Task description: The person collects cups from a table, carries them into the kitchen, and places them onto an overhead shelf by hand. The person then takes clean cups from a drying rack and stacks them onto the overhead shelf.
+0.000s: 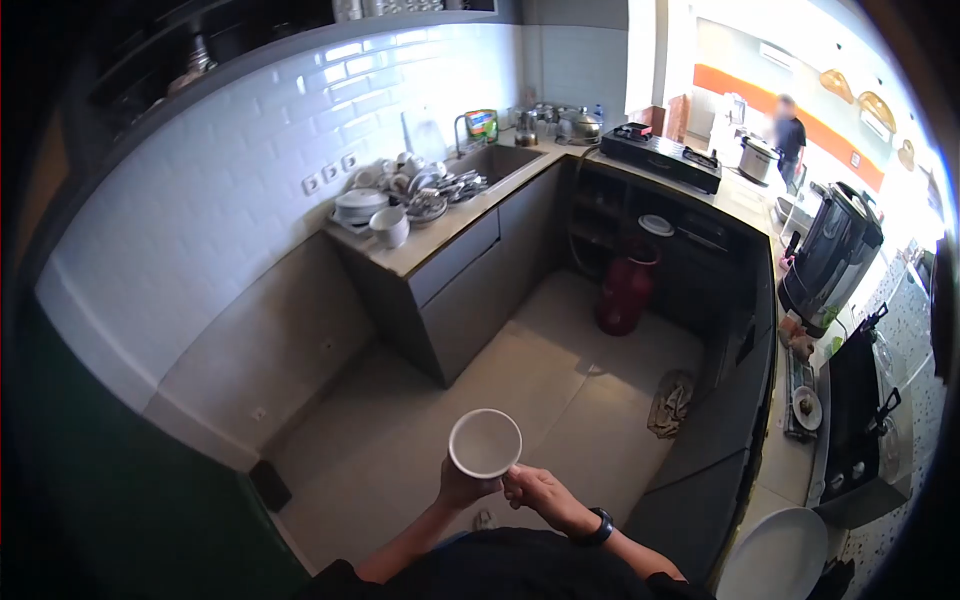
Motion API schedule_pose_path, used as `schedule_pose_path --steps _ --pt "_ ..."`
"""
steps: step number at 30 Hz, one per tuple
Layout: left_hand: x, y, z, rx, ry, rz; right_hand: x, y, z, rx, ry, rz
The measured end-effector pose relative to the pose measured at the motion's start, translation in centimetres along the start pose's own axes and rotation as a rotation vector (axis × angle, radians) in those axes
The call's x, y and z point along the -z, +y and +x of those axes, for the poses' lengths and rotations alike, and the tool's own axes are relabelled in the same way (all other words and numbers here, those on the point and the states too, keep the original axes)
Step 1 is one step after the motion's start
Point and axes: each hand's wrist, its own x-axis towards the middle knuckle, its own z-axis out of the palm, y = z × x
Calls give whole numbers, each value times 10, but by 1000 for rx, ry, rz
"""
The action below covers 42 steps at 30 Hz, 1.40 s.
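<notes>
A white round cup [485, 444] is held up in front of my body, its open top facing the camera. My left hand [466, 486] supports it from below on the left side, its fingers partly hidden under the cup. At the cup's lower right, my right hand [540, 496] has its fingers closed at the side, where a handle seems to be. A dark band [600, 526] is round my right wrist. The cup's inside looks pale, and I cannot make out any contents.
Piled dishes [362, 206] and a sink [500, 165] line the left counter. A red gas cylinder [626, 292] and crumpled cloth [670, 405] are on the floor. The right counter holds a stove [662, 158], a large dark cooker [832, 255] and a plate [775, 560]. A person [790, 135] stands far beyond.
</notes>
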Motion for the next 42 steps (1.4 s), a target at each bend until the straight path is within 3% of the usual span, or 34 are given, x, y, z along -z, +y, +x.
schedule_pose_path --steps 2,5,9,18,22,28,31,38,42 --pt "3 16 58 -79 -22 0 19 -13 40 75 48 -21" --pt "1 0 127 -7 -137 -28 59 -13 85 129 154 21" --pt "-21 -18 226 -159 -192 1 106 -54 134 164 213 103" --pt "-76 -54 433 -91 -175 -96 267 -166 264 113 86 1" --pt "-93 -74 511 -36 -37 -243 328 -225 326 73 -41 -109" --pt "-90 -47 610 -144 245 288 398 -282 427 70 -206 -264" --pt "-83 -35 657 -110 294 349 427 -301 483 108 -307 -331" --pt "-43 -81 777 -32 292 323 469 -353 612 -19 -376 -411" --pt "-21 -82 846 -211 438 500 482 -390 686 -15 -442 -421"
